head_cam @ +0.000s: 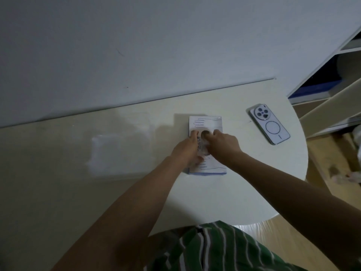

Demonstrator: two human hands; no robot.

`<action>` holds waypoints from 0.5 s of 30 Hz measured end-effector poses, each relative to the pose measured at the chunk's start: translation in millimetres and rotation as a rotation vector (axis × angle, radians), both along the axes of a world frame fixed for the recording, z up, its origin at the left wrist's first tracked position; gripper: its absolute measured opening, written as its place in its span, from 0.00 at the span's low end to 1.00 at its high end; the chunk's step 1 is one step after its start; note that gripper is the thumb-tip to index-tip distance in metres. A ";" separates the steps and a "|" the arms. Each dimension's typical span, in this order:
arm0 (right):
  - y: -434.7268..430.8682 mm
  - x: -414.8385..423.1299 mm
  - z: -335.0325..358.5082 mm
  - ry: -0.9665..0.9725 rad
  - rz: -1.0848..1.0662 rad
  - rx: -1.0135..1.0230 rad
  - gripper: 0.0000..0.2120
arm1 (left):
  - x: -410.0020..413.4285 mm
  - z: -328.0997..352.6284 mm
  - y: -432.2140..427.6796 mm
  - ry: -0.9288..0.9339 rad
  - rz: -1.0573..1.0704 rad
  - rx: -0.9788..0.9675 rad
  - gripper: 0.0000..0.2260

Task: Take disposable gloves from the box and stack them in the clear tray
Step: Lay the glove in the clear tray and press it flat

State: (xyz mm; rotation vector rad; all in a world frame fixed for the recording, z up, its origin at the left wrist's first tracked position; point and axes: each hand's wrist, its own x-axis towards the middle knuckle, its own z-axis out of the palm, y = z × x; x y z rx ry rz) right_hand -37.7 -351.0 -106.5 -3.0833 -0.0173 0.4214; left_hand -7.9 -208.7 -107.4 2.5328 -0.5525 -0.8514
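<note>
White glove box [205, 122] with blue hand outlines, pale cream table [234, 192], silvery-white phone [270, 125], green white-striped shirt [214, 249], grey-white wall [136, 45]

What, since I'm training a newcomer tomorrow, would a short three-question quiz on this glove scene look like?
1. True or false: the phone lies face down to the right of the glove box.
2. The right hand has its fingertips: A. at the box's dark oval opening; B. on the phone; C. inside the tray.
3. Fill in: the clear tray stands to the ____ of the box.
Key: 1 true; 2 A; 3 left.
</note>
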 end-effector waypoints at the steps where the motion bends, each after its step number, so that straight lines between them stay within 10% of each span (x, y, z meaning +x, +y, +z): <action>1: 0.3 0.7 -1.4 -0.016 0.015 -0.011 0.14 | 0.5 -1.2 -1.1 0.005 0.004 0.004 0.43; 8: -6.8 5.4 4.6 -0.111 -0.034 0.259 0.07 | 3.3 -1.5 -4.7 0.045 0.061 0.010 0.45; 15: -29.4 11.3 43.8 -0.293 -0.310 1.049 0.07 | 3.1 7.5 -7.5 0.082 0.055 0.039 0.44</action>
